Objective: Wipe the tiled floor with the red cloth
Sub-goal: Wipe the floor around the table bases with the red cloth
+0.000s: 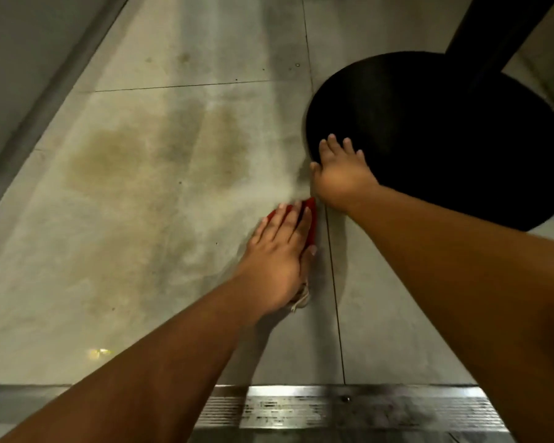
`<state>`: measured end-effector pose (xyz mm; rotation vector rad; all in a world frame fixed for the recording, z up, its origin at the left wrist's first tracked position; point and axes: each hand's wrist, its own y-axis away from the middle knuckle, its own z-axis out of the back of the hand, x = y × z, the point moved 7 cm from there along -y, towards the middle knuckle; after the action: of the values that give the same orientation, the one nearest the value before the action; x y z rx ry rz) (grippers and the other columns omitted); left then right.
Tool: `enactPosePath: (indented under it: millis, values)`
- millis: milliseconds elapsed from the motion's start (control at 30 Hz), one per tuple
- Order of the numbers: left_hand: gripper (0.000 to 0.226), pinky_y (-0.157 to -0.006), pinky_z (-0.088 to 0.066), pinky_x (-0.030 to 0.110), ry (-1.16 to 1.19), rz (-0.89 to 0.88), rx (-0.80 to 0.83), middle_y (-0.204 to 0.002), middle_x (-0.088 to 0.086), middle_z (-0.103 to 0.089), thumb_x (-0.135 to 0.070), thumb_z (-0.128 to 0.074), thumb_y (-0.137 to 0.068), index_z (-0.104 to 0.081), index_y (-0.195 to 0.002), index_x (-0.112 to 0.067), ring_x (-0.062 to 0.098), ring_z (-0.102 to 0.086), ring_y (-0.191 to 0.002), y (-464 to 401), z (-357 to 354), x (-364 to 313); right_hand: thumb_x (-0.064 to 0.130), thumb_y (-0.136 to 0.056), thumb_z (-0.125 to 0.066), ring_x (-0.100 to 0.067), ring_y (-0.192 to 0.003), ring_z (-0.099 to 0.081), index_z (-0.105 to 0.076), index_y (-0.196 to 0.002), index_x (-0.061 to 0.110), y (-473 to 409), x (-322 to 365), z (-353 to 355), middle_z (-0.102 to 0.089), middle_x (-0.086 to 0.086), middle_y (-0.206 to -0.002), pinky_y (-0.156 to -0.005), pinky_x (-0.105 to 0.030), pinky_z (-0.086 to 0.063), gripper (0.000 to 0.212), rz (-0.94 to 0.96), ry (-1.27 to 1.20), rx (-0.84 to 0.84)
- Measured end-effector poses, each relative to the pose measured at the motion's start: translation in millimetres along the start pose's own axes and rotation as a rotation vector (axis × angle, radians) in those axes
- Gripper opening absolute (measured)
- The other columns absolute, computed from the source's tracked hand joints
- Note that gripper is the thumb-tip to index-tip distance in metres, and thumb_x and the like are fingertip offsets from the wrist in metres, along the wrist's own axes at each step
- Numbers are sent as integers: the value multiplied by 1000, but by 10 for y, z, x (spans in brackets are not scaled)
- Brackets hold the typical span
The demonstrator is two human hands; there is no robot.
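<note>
Grey tiles made up the floor (147, 282) I was looking down on, large slabs split by thin dark grout lines, and a pale wall (20, 59) with a baseboard ran diagonally along the far left. Left of centre I saw a brownish stain (109, 155) spread over one tile, with lighter streaks fanning up beyond it toward the top. Along the bottom edge lay a ribbed metal threshold strip (349, 407), its left part hidden behind my forearm.

Most of the red cloth (311, 219) was covered; only a red sliver showed beyond the fingertips and along the thumb side, just left of a grout line, and a pale frayed bit (301, 300) poked out near the wrist. I could not tell its full shape.

My left hand (280, 260) lay flat on the cloth, fingers straight and slightly spread, pressing it onto the tile. My right hand (341, 174) reached farther forward, fingers extended and relaxed, resting on the rim of a round black pedestal base (445, 139). Its dark column (499, 27) rose out of view at the upper right, and the black surface showed no detail.
</note>
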<state>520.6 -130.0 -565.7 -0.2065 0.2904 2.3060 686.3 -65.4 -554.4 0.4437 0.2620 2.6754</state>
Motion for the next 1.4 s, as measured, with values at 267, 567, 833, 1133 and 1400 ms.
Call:
enactPosePath:
  millis: [267,567,833,1133,1400]
  values:
    - [63,-120,8,35,-7,59,-59,-163,-2,7,-45,-6,-97,6,-154,-20,18,10,-149,489,-52,-265,28,-106,-29,-19,-152,6,-14,-158,14,1468,-74,-422,-6,-4,-166,-120,-31,8,55,97,-67,-188]
    - [60,-120,8,37,-4,257,-37,-163,0,9,-39,-16,-103,4,-155,-18,18,12,-149,149,-29,81,38,-106,-17,-16,-152,6,-7,-159,17,1549,-66,-477,-2,-2,-166,-122,-33,5,58,91,-40,-159]
    - [60,-119,0,36,-125,-264,67,-163,-1,0,-46,-15,-103,-4,-156,-19,15,8,-150,1666,-224,30,37,-106,-18,-15,-152,4,-11,-158,18,1538,-97,-478,-5,0,-166,-122,-30,6,56,105,-73,-187]
    - [69,-120,7,36,-75,28,-4,-163,0,9,-49,1,-91,5,-154,-20,15,16,-148,797,-21,461,34,-107,-23,-16,-152,0,-16,-158,17,1527,-67,-491,-10,-1,-166,-122,-31,4,54,81,-25,-182]
    - [58,-120,9,35,-18,20,-1,-161,-6,17,-45,-7,-102,12,-153,-24,8,24,-145,1342,-16,574,27,-107,-27,-16,-152,8,-13,-157,15,1631,764,-492,-3,-1,-165,-122,-35,7,54,273,-52,-225]
